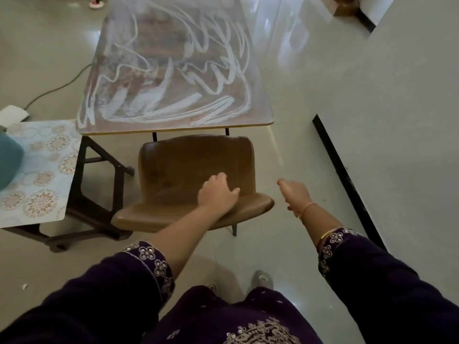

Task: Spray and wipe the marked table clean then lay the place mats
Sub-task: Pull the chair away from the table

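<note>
The wooden table [173, 127] stands ahead, its top covered in white scribbled marks [169, 103]. A brown leather chair [188, 160] is pushed up to its near edge. My left hand [218, 194] grips the top of the chair's backrest, fingers curled over it. My right hand [294, 194] hangs in the air just right of the chair, fingers loosely curled, holding nothing. A floral place mat [42, 170] lies on a low side table at the left. No spray bottle or cloth is in view.
A teal object [8, 160] sits on the place mat at the left edge. The side table's dark metal frame [99, 170] stands close to the chair. A cable [57, 88] runs over the floor at left. A white wall with a black baseboard [347, 180] closes the right.
</note>
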### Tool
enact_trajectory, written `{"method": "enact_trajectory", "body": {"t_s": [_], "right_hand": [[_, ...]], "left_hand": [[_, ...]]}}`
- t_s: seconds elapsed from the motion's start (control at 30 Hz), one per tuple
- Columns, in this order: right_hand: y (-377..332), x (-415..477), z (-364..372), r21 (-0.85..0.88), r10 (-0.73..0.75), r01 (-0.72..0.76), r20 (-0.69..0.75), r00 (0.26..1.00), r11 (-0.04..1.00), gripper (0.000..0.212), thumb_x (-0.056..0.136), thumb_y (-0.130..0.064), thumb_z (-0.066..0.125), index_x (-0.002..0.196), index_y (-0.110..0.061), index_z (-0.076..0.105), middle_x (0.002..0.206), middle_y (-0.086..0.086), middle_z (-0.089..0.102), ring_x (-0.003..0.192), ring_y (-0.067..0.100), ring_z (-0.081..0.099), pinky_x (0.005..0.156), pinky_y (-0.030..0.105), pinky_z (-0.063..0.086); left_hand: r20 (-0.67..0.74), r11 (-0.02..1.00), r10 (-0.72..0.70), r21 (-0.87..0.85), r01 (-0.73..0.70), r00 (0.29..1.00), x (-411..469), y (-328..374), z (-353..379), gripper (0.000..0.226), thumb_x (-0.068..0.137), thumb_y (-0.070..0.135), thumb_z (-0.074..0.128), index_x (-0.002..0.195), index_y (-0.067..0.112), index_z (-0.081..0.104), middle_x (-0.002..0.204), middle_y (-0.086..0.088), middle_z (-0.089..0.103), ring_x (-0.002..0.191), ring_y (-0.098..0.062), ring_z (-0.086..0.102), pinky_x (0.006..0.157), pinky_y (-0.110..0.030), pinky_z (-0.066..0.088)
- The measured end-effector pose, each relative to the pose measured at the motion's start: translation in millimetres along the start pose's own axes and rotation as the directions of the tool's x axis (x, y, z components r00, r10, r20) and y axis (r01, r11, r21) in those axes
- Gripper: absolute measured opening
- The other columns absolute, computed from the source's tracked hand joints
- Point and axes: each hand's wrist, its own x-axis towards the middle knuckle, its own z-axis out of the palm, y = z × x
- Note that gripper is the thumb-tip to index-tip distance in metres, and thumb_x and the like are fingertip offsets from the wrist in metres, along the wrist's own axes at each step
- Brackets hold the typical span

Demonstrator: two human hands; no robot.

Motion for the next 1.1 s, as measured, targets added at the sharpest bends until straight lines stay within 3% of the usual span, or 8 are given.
{"method": "enact_trajectory", "body": {"t_s": [0.07, 0.17, 0.3, 0.4, 0.63, 0.87, 1.1], "right_hand": [[-5, 15, -8, -0.260, -0.178, 0.165, -0.028, 0.984, 0.952, 0.022, 0.090, -0.027, 0.044, 0.098, -0.007, 0.051, 0.100, 0.016, 0.048, 0.093, 0.029, 0.048, 0.081, 0.035, 0.037], [-12, 35, -23, -0.475, -0.298, 0.270, 0.017, 0.954, 0.837, 0.043, 0.093, -0.029, 0.043, 0.127, -0.003, 0.046, 0.129, 0.020, 0.045, 0.118, 0.036, 0.046, 0.100, 0.042, 0.038], [-16, 70, -56, -0.647, -0.450, 0.407, 0.108, 0.886, 0.645, 0.043, 0.093, -0.033, 0.042, 0.127, -0.006, 0.045, 0.130, 0.017, 0.045, 0.119, 0.034, 0.045, 0.098, 0.043, 0.040], [-22, 109, -91, -0.762, -0.544, 0.468, 0.183, 0.819, 0.448, 0.047, 0.094, -0.035, 0.040, 0.132, -0.009, 0.042, 0.140, 0.019, 0.038, 0.132, 0.036, 0.034, 0.106, 0.046, 0.033], [-66, 194, -166, -0.793, -0.649, 0.558, 0.294, 0.702, 0.244, 0.054, 0.098, -0.032, 0.033, 0.145, -0.008, 0.023, 0.156, 0.020, 0.009, 0.145, 0.037, 0.005, 0.116, 0.052, 0.010], [-124, 271, -181, -0.765, -0.697, 0.616, 0.338, 0.633, 0.188, 0.058, 0.098, -0.033, 0.031, 0.148, -0.008, 0.017, 0.157, 0.019, 0.006, 0.145, 0.035, 0.002, 0.118, 0.051, 0.007], [-229, 394, -180, -0.726, -0.682, 0.681, 0.448, 0.578, 0.100, 0.059, 0.099, -0.034, 0.029, 0.149, -0.007, 0.013, 0.158, 0.018, 0.003, 0.146, 0.032, -0.004, 0.118, 0.048, 0.002]], "left_hand": [[-0.061, 0.995, 0.098, 0.000, -0.099, 0.993, 6, 27, 12, 0.052, 0.091, 0.046, 0.049, 0.134, 0.018, 0.041, 0.136, -0.003, 0.047, 0.125, -0.023, 0.045, 0.102, -0.038, 0.040], [-0.091, 0.981, 0.184, 0.083, -0.177, 0.979, 23, 64, 26, 0.053, 0.093, 0.047, 0.043, 0.137, 0.018, 0.038, 0.147, -0.005, 0.037, 0.139, -0.027, 0.028, 0.113, -0.040, 0.025], [-0.104, 0.980, 0.155, 0.144, -0.139, 0.982, 59, 110, 45, 0.056, 0.094, 0.047, 0.041, 0.140, 0.016, 0.032, 0.152, -0.007, 0.028, 0.143, -0.029, 0.019, 0.115, -0.041, 0.018], [-0.134, 0.982, 0.102, 0.169, -0.079, 0.986, 87, 154, 61, 0.058, 0.094, 0.047, 0.042, 0.141, 0.015, 0.031, 0.152, -0.009, 0.028, 0.143, -0.030, 0.019, 0.115, -0.042, 0.019], [-0.267, 0.971, 0.148, 0.224, -0.088, 0.952, 154, 251, 79, 0.056, 0.093, 0.044, 0.042, 0.138, 0.011, 0.035, 0.145, -0.013, 0.037, 0.138, -0.030, 0.028, 0.112, -0.042, 0.026], [-0.297, 0.977, 0.103, 0.210, -0.041, 0.949, 228, 293, 68, 0.060, 0.096, 0.042, 0.035, 0.146, 0.011, 0.021, 0.155, -0.015, 0.017, 0.145, -0.031, 0.009, 0.117, -0.044, 0.011], [-0.288, 0.990, 0.025, 0.140, 0.016, 0.957, 370, 334, 47, 0.061, 0.098, 0.039, 0.029, 0.149, 0.010, 0.012, 0.157, -0.016, 0.004, 0.146, -0.030, -0.003, 0.117, -0.043, 0.001]]}}
